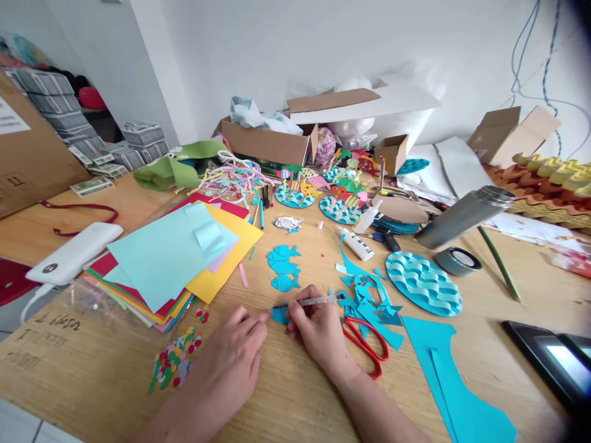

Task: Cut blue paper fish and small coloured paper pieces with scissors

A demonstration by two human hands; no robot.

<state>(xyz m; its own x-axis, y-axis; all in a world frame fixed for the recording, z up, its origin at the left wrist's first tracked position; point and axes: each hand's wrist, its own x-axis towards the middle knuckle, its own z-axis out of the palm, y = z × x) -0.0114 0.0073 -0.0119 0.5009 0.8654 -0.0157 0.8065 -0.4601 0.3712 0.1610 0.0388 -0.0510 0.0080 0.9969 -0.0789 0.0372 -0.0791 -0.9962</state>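
My right hand [316, 329] grips a pen [316, 300], which lies slanted with its tip end over a small blue paper piece [279, 315] on the table. Lying on the tabletop, my left hand [237, 351] holds nothing, and its index fingertip touches the left edge of that piece. Just beyond are several blue paper fish [283, 266] with drawn lines. Beside my right wrist rest red-handled scissors [367, 346], their blades partly hidden under blue paper scraps [372, 301]. My right hand covers part of the small piece.
Coloured paper sheets [161, 258] are stacked at left, near paper confetti [175, 360]. To the right lie a wavy blue oval [423, 283], a large blue sheet [443, 369] and a tilted metal flask [466, 215]. Glue bottles [357, 243] and decorated fish ovals [295, 195] stand farther back.
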